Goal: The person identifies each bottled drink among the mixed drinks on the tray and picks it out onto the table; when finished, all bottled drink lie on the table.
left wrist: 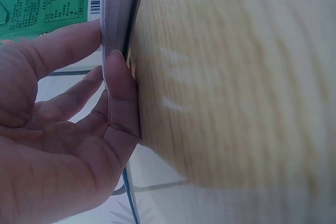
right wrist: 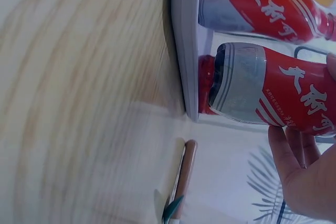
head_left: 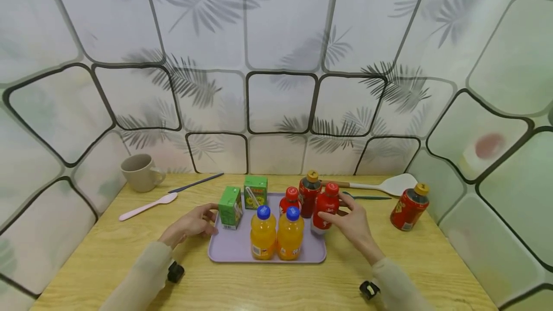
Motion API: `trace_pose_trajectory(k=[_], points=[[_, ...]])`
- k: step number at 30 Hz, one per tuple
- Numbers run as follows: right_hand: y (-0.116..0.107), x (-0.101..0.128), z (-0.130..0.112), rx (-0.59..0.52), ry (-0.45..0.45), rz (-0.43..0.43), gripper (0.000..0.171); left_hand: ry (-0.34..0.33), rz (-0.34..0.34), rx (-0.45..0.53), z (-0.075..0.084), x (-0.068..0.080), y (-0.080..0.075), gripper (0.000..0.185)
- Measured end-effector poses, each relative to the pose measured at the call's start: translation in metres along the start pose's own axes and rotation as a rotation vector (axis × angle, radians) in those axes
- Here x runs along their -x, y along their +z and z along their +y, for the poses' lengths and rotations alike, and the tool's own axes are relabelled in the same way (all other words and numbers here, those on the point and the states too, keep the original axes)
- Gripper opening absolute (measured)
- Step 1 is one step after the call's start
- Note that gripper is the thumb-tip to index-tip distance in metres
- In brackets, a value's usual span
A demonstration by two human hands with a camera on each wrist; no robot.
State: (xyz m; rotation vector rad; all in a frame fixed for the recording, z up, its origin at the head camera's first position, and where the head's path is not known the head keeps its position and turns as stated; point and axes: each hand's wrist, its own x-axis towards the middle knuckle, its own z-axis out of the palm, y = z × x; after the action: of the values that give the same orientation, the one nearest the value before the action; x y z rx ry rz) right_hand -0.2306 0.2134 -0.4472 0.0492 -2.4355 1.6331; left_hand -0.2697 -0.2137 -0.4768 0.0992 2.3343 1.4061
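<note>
My left hand (head_left: pixel 198 223) is at the left edge of the lilac tray (head_left: pixel 233 248); in the left wrist view its fingers pinch the rim (left wrist: pixel 116 19). My right hand (head_left: pixel 354 222) grips a red-labelled cola bottle (head_left: pixel 325 210) around its upper part. In the right wrist view this bottle (right wrist: pixel 262 85) hangs slightly tilted, its base just above the tray's right side. On the tray stand two orange juice bottles (head_left: pixel 263 236) with blue caps, another red-capped cola bottle (head_left: pixel 290 199), a dark bottle with a gold cap (head_left: pixel 309 196) and two green drink cartons (head_left: pixel 230 209).
A second gold-capped bottle (head_left: pixel 409 208) stands at the right. Behind lie a white spatula (head_left: pixel 395 185) with a wooden handle and a teal utensil (head_left: pixel 369 197). At the left are a beige mug (head_left: pixel 140 173), a pink spoon (head_left: pixel 149 205) and a dark blue stick (head_left: pixel 196 183). Patterned curtains surround the table.
</note>
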Motion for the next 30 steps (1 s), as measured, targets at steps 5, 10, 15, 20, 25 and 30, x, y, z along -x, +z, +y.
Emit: trace_pose_trajectory(k=[5, 10, 15, 20, 25, 30], points=[[-0.013, 0.001, 0.001, 0.025, 0.013, 0.022, 0.079, 0.013, -0.005, 0.004, 0.002, -0.001, 0.001, 0.076], [-0.027, 0.001, 0.006, 0.018, 0.031, 0.049, 0.077, 0.024, -0.018, 0.009, 0.004, -0.002, 0.001, 0.075], [-0.042, 0.001, 0.011, 0.027, 0.082, 0.064, 0.084, 0.008, -0.011, 0.007, 0.006, -0.004, 0.001, 0.075], [-0.056, 0.003, 0.016, 0.053, 0.118, 0.083, 0.088, -0.007, -0.004, 0.015, 0.005, -0.004, 0.000, 0.074], [-0.068, 0.006, 0.022, 0.084, 0.133, 0.110, 0.091, -0.005, -0.003, 0.015, 0.004, -0.002, -0.001, 0.074], [-0.079, 0.008, 0.027, 0.125, 0.153, 0.125, 0.093, -0.001, -0.009, 0.002, 0.003, 0.000, -0.001, 0.074]])
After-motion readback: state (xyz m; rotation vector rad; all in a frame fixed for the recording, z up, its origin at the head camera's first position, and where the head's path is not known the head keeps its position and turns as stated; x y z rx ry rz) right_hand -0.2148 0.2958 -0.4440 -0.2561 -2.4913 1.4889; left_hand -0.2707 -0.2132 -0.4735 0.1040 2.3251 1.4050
